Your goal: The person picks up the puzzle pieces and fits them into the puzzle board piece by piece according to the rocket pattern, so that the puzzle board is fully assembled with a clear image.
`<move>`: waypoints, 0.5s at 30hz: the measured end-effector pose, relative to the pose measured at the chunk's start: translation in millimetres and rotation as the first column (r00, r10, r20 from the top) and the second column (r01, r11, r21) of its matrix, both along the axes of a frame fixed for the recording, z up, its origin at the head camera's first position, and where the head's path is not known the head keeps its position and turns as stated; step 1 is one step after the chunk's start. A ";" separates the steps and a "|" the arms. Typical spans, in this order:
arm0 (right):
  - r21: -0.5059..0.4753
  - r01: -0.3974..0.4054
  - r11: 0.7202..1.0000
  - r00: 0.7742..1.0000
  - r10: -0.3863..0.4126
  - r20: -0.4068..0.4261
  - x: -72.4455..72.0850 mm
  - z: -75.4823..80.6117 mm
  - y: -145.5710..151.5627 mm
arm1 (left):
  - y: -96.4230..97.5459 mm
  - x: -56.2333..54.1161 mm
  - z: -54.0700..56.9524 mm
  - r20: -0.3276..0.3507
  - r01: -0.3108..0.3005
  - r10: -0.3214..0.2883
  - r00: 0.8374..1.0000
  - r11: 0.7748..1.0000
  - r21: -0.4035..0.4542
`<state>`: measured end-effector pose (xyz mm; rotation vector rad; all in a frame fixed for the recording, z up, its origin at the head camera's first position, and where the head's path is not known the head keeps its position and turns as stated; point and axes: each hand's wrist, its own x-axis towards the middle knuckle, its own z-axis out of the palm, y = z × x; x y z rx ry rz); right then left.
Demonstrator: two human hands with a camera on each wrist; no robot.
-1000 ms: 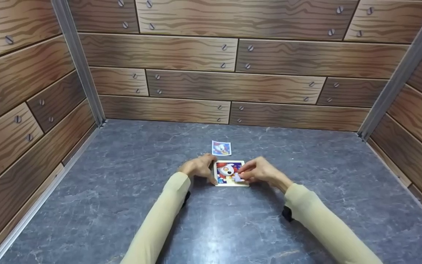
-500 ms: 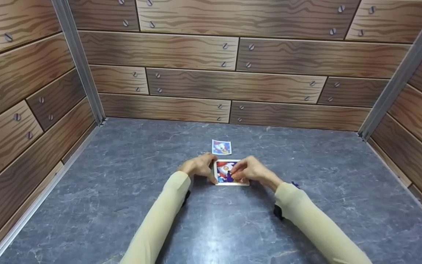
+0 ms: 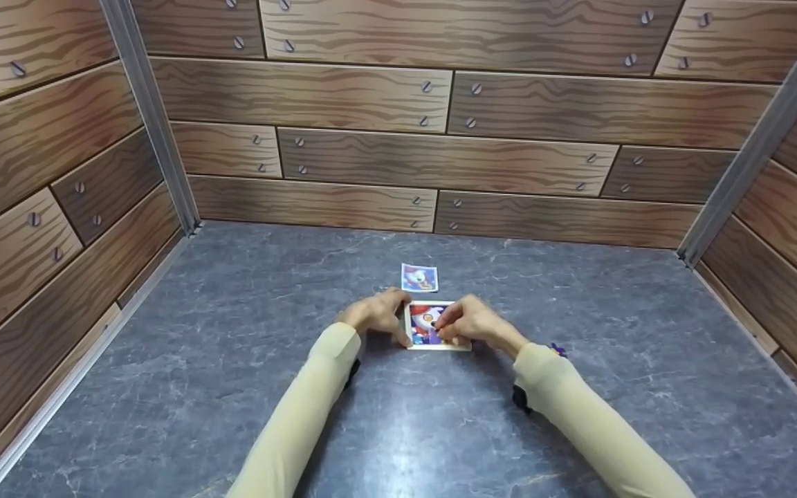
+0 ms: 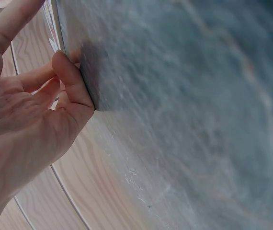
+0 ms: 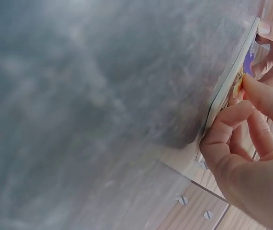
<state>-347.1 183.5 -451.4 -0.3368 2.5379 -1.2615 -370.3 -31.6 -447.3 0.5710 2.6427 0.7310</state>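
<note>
In the head view a small jigsaw puzzle in a white-edged tray (image 3: 436, 348) lies on the table, showing a white cartoon face with red on a purple ground. My left hand (image 3: 375, 312) grips the tray's left side, thumb at the near corner and fingers at the far one. My right hand (image 3: 476, 321) is over the right part of the picture, covering much of it. Its thumb and fingertips pinch a small puzzle piece (image 5: 238, 87), yellow in the right wrist view and mostly hidden. A purple patch (image 5: 248, 62) shows just beyond it.
Behind the tray lies a small picture card (image 3: 419, 278) with a similar face. A purple-and-yellow piece (image 3: 559, 350) is on the table beside the right sleeve. Wood-print walls (image 3: 371, 159) enclose the grey marbled table (image 3: 288, 277) at the back and sides.
My right hand has moved left over the puzzle with the piece, then stayed nearly still. The loose piece by the right sleeve has come into view. My left hand has stayed on the tray.
</note>
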 end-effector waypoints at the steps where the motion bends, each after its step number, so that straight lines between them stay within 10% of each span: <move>1: 0.001 0.000 1.000 1.000 0.000 0.001 0.1 0.1 -0.1 | 0.1 -0.1 0.1 0.000 0.001 -0.001 1.000 1.000 0.001; 15: 0.082 -0.038 0.996 0.996 0.044 -0.082 1.7 0.5 -4.9 | 0.2 -0.5 -1.3 -0.008 0.003 -0.003 1.000 1.000 0.026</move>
